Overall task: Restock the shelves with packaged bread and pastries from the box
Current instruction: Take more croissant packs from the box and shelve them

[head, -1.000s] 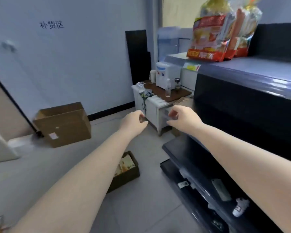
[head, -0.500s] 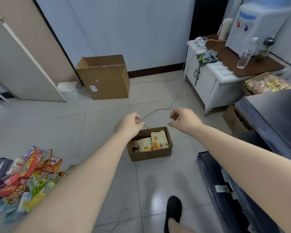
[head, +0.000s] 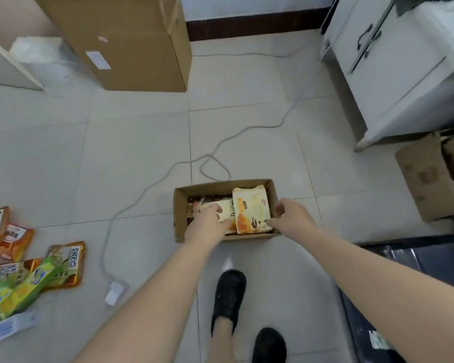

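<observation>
Small open brown cardboard box (head: 180,218) on floor, left hand (head: 207,221) gripping cream bread packet (head: 224,209), right hand (head: 290,218) at 3 o'clock pinching larger yellow pastry packet (head: 250,209).

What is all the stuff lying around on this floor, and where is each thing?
small open box: one, brown cardboard, floor centre
pastry packets: at least two, cream and orange, inside the small box
large carton: one, brown, top left
snack packets: a pile, orange and green, left edge
cable: one, grey, winding across tiles to a white plug
cabinet: one, white, top right
shelf unit: black, lower right
shoes: two, black
left hand: on a packet
right hand: gripping a packet
</observation>
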`<state>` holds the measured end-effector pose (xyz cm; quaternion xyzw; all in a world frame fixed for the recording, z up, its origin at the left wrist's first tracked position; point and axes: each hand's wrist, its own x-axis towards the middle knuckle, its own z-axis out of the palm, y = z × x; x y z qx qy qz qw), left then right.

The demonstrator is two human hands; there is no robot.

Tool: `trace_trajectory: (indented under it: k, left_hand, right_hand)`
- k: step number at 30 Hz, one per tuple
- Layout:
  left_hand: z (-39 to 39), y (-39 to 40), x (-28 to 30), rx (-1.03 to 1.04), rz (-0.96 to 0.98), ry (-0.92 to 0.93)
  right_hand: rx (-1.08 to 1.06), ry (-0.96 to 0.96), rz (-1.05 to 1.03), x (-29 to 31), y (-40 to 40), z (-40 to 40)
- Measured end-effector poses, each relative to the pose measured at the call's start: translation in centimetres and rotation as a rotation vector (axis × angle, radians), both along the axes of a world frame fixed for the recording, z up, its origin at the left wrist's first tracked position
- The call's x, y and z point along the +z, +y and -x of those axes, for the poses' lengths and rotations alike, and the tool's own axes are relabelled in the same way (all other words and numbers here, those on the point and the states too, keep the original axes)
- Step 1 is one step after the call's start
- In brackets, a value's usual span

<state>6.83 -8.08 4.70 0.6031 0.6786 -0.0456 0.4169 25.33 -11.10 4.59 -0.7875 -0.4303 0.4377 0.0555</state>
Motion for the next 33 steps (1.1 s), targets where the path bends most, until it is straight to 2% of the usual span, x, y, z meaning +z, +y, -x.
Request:
trace_trajectory:
  k: [7, 11, 14, 19, 24, 26, 28, 29, 31, 33]
  left_hand:
    - [-2.9, 5.5, -21.7, 0.071, 0.21, -0.054]
    - [-4.8, 7.3, -29.5, 0.13, 0.262, -0.09]
    - [-6.3, 7.9, -32.9, 0.171, 0.297, -0.118]
    - [-6.5, 8.5, -35.7, 0.374, 0.329, -0.197]
    - [-4.4, 8.5, -34.9, 0.602, 0.398, -0.271]
    - [-3.0, 8.6, -33.8, 0.604, 0.454, -0.321]
    - [-1.5, 8.5, -32.9, 0.584, 0.484, -0.307]
    - [-0.7, 8.6, -32.7, 0.577, 0.447, -0.264]
    - [0.8, 8.9, -32.8, 0.517, 0.228, -0.091]
    - [1.6, 9.9, -32.7, 0.349, -0.031, 0.06]
  right_hand:
    - [-0.176, 0.043, 0.147, -22.4, 5.2, -1.0]
    - [-0.114, -0.026, 0.245, -30.7, 7.3, -1.5]
    - [-0.132, -0.019, 0.265, -34.5, 8.2, -1.2]
    - [-0.184, -0.069, 0.147, -36.7, 8.1, 0.2]
    - [-0.187, 0.078, 0.026, -36.8, 7.8, 0.5]
    - [-0.15, 0.109, -0.001, -36.3, 8.1, 0.4]
    - [-0.02, 0.07, 0.013, -35.7, 8.8, 0.6]
    - [0.081, 0.02, 0.027, -35.4, 9.1, 0.9]
    - [0.235, -0.09, 0.05, -35.2, 9.7, 1.6]
    - [0.157, -0.137, 0.048, -35.5, 9.6, 2.4]
